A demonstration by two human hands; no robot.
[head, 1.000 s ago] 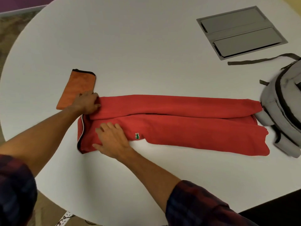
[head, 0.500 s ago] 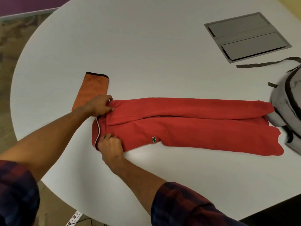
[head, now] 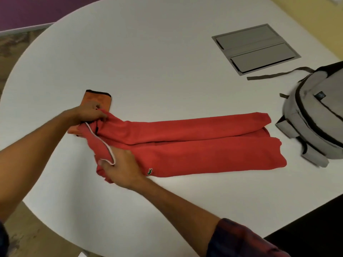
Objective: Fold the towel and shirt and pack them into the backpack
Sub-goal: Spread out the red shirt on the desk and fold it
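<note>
Head view | we find the red shirt (head: 194, 145) on the table (head: 148, 62), folded into a long strip, long axis running from both hands toward the backpack (head: 315, 115) | left hand (head: 89, 113) and right hand (head: 121, 166) both pinch its collar end, raised | orange towel (head: 101, 98) folded, beside collar end, under left hand | next fold, we judge, carries collar toward backpack.

- I see a long red knit-cloth shirt (head: 194, 143), matt and faintly nubbly.
- The small folded orange towel (head: 100, 98) looks like soft napped cloth.
- The grey woven-fabric backpack (head: 319, 115) is matt.
- The round white table (head: 148, 62) reads smooth, low-sheen.
- Its rectangular grey hatch (head: 256, 49) looks like brushed metal.
</note>
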